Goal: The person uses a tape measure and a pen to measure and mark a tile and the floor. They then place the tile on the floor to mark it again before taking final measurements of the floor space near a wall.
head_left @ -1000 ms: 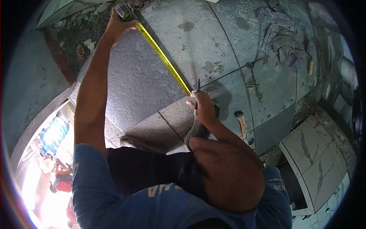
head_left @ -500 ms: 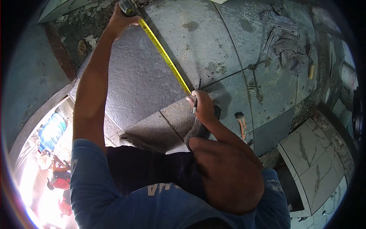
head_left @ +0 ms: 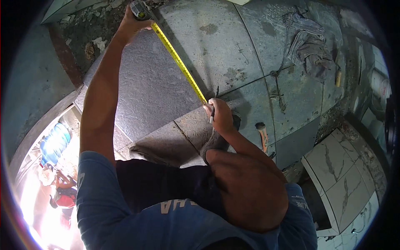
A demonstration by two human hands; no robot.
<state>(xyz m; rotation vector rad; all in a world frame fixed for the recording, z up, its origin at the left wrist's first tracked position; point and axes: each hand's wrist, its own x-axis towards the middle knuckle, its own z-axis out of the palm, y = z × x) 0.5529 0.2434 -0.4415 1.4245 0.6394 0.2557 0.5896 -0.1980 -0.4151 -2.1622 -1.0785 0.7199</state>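
The yellow tape measure (head_left: 179,62) lies stretched flat across the big grey tile (head_left: 146,87) on the floor, running from the far upper edge down to the near corner. Its case (head_left: 138,9) sits at the tile's far edge, right where the tile meets a strip of rubble and bare dirt (head_left: 89,33); there is little room beyond it. The tape's free end stops at the seam between this tile and the next, where the right hand (head_left: 220,114) pins it.

To the right the laid tiles (head_left: 287,96) stay open and flat as far as a crumpled rag (head_left: 308,41), and a hammer (head_left: 262,133) lies just past the right forearm. Nearer the body, a shoe (head_left: 216,139) is planted by the tape's end.

Against a second ago, almost nothing has shifted: the tape keeps the same line, and the whole view has only slid slightly, the rag sitting a touch further right.

The left arm is stretched out nearly straight, the left hand (head_left: 131,25) wrapped tight around the case with its fingers closed on it. The right arm is bent sharply at the elbow, wrist low, fingers pinched around a pencil (head_left: 214,106) whose tip points up by the tape's end.
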